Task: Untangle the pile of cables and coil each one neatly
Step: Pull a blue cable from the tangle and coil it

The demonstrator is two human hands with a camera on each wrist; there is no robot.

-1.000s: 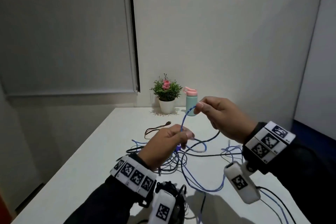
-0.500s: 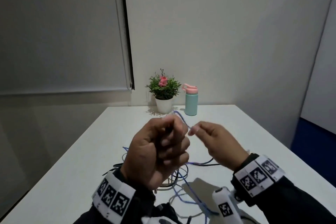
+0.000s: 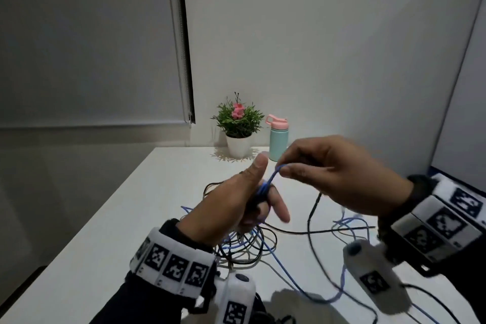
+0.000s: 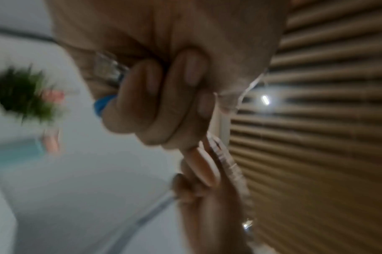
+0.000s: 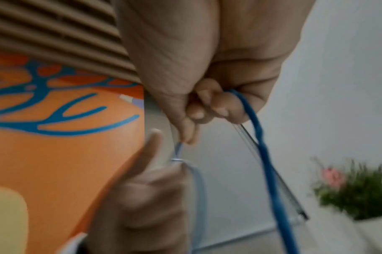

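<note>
My left hand (image 3: 231,208) is raised over the white table (image 3: 126,231), thumb up, its fingers curled round several turns of a thin blue cable (image 3: 263,188). The wrist view shows those fingers (image 4: 155,103) closed with blue cable (image 4: 103,103) beside them. My right hand (image 3: 331,173) is just right of it and pinches the same blue cable (image 5: 180,149) at the fingertips, a short strand running down to the left hand. More of the cable (image 5: 268,163) passes through the right palm and hangs down. Below lies a tangle of black and blue cables (image 3: 244,247).
A potted plant with pink flowers (image 3: 239,126) and a teal bottle with a pink lid (image 3: 278,140) stand at the table's far edge by the wall. Loose blue cable (image 3: 349,222) and a black cable (image 3: 314,208) trail across the right side of the table.
My right hand has swung up and to the right over the left hand, carrying the blue cable. The left hand has dropped and turned thumb up, with blue turns now showing round its fingers.
</note>
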